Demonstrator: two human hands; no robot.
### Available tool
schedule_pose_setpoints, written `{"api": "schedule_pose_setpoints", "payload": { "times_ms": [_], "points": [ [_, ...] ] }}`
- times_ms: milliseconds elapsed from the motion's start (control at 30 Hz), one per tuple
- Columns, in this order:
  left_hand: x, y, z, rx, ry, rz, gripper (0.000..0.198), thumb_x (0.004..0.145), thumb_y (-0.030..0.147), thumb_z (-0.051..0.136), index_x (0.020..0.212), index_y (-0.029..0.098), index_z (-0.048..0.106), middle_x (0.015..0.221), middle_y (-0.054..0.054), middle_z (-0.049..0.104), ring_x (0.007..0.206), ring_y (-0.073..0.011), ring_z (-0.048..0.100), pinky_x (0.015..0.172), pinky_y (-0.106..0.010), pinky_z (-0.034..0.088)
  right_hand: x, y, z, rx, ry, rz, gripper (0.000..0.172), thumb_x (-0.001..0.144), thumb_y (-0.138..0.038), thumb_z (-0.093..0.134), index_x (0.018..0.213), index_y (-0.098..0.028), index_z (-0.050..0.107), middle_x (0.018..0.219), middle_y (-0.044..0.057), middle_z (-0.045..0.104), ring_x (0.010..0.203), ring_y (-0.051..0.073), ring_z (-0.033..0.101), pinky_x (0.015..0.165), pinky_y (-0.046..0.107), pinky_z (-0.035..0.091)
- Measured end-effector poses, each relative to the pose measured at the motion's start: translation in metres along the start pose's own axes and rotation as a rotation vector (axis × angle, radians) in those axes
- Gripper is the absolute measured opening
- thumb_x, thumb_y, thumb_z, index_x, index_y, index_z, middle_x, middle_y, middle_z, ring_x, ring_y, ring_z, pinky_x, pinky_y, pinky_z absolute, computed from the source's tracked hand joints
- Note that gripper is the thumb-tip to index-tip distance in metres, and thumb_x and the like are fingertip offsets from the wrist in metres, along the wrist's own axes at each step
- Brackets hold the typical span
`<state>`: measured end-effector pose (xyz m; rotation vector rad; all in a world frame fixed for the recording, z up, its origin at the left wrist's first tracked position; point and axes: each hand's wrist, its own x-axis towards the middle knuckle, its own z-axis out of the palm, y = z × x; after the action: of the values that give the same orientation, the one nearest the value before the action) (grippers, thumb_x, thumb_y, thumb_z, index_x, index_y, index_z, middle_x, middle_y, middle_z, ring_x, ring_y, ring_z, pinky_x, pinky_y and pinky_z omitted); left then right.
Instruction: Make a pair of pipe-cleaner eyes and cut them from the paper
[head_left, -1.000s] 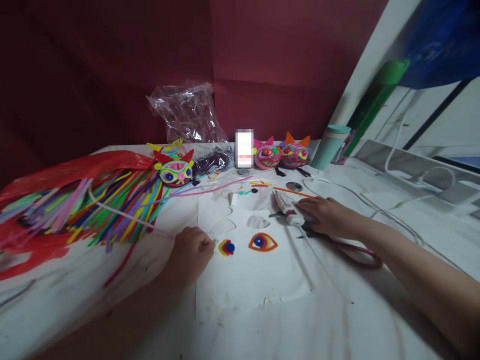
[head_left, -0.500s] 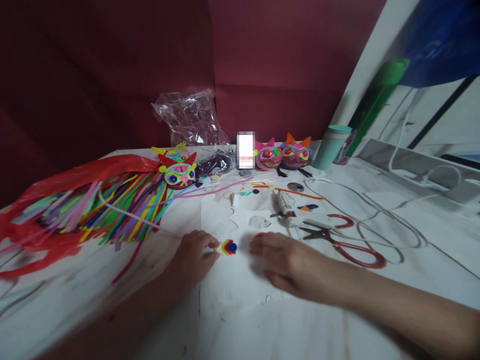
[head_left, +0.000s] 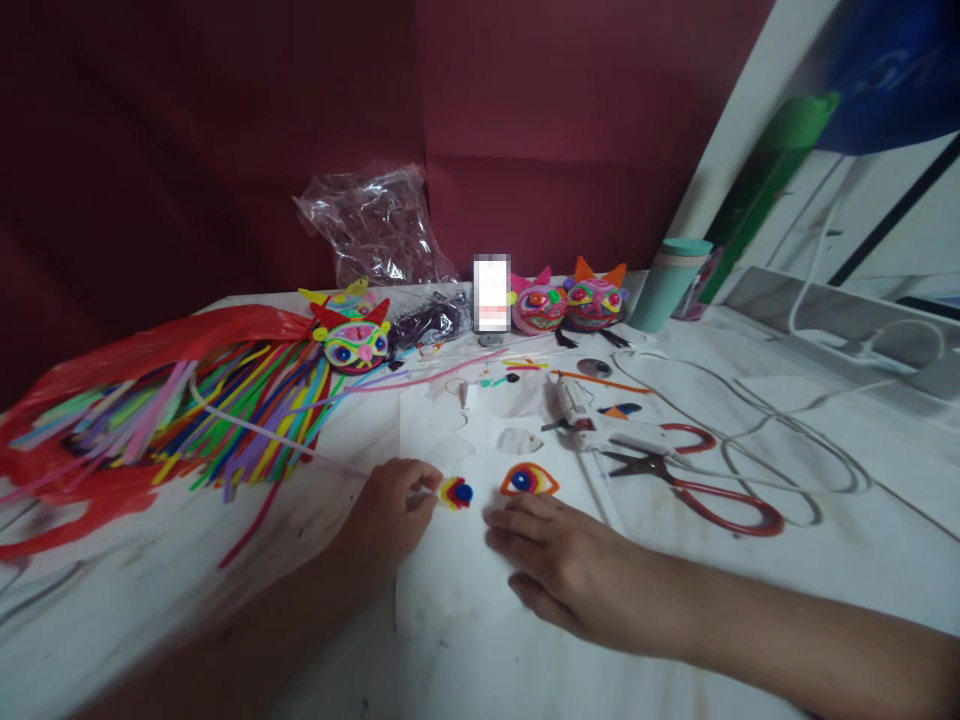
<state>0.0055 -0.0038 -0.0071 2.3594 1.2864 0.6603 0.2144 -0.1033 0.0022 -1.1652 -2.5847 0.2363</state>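
Observation:
My left hand (head_left: 397, 508) has its thumb and fingertips pinched at the left end of a small coiled pipe-cleaner eye piece (head_left: 456, 493), blue, red and yellow. A pale lilac pipe cleaner (head_left: 285, 440) runs up to the back of this hand. My right hand (head_left: 551, 555) is low over the white paper (head_left: 450, 580), its fingers stretched out and nothing seen in them. Just beyond its fingertips lies a finished-looking pipe-cleaner eye (head_left: 529, 480) with an orange outline, yellow and red layers and a blue centre.
Red-handled scissors (head_left: 667, 482) and a white glue gun (head_left: 600, 425) lie right of the paper, among white cables. Bundled colourful pipe cleaners (head_left: 240, 420) spread on a red plastic bag (head_left: 172, 345) at left. Decorated animal heads (head_left: 352, 345) and a green tumbler (head_left: 667, 285) stand behind.
My right hand has drawn slightly left and toward me, uncovering the orange-outlined eye. My left hand stays at the small eye piece. The camera view has shifted a little.

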Motion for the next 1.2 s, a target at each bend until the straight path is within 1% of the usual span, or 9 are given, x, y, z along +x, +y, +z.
{"api": "schedule_pose_setpoints", "payload": {
  "times_ms": [133,333,500,600,667,800,933,1133,1200],
  "points": [
    [0.000,0.002,0.000,-0.056,-0.019,-0.030,0.013,0.071,0.014,0.054,0.077,0.019,0.064,0.076,-0.002,0.067,0.071,-0.0164,0.062,0.067,-0.029,0.049,0.000,0.000,0.000,0.004,0.010,-0.010,0.032,0.089,-0.020,0.047,0.115,-0.008,0.061,0.121,0.017,0.060,0.117,0.028,0.050,0.101,0.046,0.041],
    [-0.001,0.002,0.003,-0.042,-0.007,-0.013,0.017,0.068,0.010,0.058,0.080,0.020,0.065,0.082,-0.002,0.068,0.081,-0.0180,0.062,0.077,-0.032,0.049,-0.001,0.002,0.000,0.007,-0.004,0.001,0.033,0.089,-0.021,0.046,0.115,-0.008,0.061,0.121,0.016,0.060,0.116,0.029,0.050,0.100,0.047,0.042],
    [0.000,0.000,0.005,-0.057,0.005,0.006,0.020,0.066,0.008,0.059,0.081,0.019,0.065,0.080,-0.001,0.068,0.080,-0.0176,0.062,0.077,-0.031,0.049,-0.001,0.002,0.001,0.020,0.012,-0.013,0.031,0.089,-0.021,0.047,0.113,-0.008,0.061,0.119,0.016,0.060,0.115,0.027,0.050,0.100,0.045,0.042],
    [0.001,0.001,0.005,-0.070,0.026,0.009,0.018,0.068,0.009,0.056,0.081,0.019,0.065,0.079,-0.001,0.068,0.078,-0.0168,0.062,0.073,-0.030,0.049,-0.002,0.004,0.003,0.023,0.024,-0.023,0.030,0.089,-0.020,0.047,0.113,-0.008,0.061,0.118,0.016,0.060,0.115,0.027,0.050,0.101,0.044,0.041],
    [0.001,0.002,0.007,-0.062,0.032,0.020,0.016,0.068,0.010,0.058,0.080,0.019,0.064,0.078,-0.001,0.068,0.077,-0.0167,0.063,0.073,-0.030,0.049,-0.001,0.004,0.004,0.020,0.029,-0.026,0.030,0.089,-0.020,0.047,0.113,-0.008,0.061,0.119,0.016,0.060,0.116,0.027,0.049,0.102,0.044,0.040],
    [0.002,0.002,0.009,-0.034,0.018,0.032,0.019,0.065,0.007,0.062,0.080,0.019,0.064,0.078,-0.001,0.068,0.077,-0.0170,0.062,0.074,-0.031,0.048,-0.001,0.004,0.005,0.013,0.012,-0.014,0.031,0.089,-0.021,0.047,0.114,-0.008,0.060,0.119,0.016,0.059,0.117,0.028,0.049,0.102,0.046,0.039],
    [0.003,-0.001,0.010,-0.029,0.005,0.010,0.023,0.064,0.004,0.062,0.082,0.018,0.063,0.079,-0.001,0.068,0.079,-0.0173,0.061,0.077,-0.033,0.047,-0.002,0.003,0.003,0.014,0.006,-0.011,0.031,0.089,-0.020,0.047,0.113,-0.008,0.060,0.119,0.016,0.059,0.116,0.028,0.049,0.101,0.046,0.040],
    [0.002,-0.001,0.010,-0.038,0.004,0.011,0.027,0.062,0.002,0.060,0.082,0.020,0.062,0.079,0.001,0.067,0.078,-0.0157,0.061,0.076,-0.030,0.047,-0.002,0.004,0.006,0.025,0.028,-0.015,0.031,0.089,-0.020,0.047,0.113,-0.007,0.062,0.118,0.017,0.061,0.116,0.028,0.050,0.103,0.046,0.039],
    [0.002,-0.002,0.011,-0.037,0.006,0.015,0.028,0.061,0.001,0.060,0.081,0.020,0.061,0.078,0.001,0.066,0.077,-0.0154,0.061,0.076,-0.030,0.047,-0.003,0.004,0.005,0.042,0.032,-0.001,0.032,0.088,-0.020,0.049,0.115,-0.007,0.061,0.120,0.016,0.060,0.118,0.028,0.049,0.105,0.045,0.039]
  ]
}}
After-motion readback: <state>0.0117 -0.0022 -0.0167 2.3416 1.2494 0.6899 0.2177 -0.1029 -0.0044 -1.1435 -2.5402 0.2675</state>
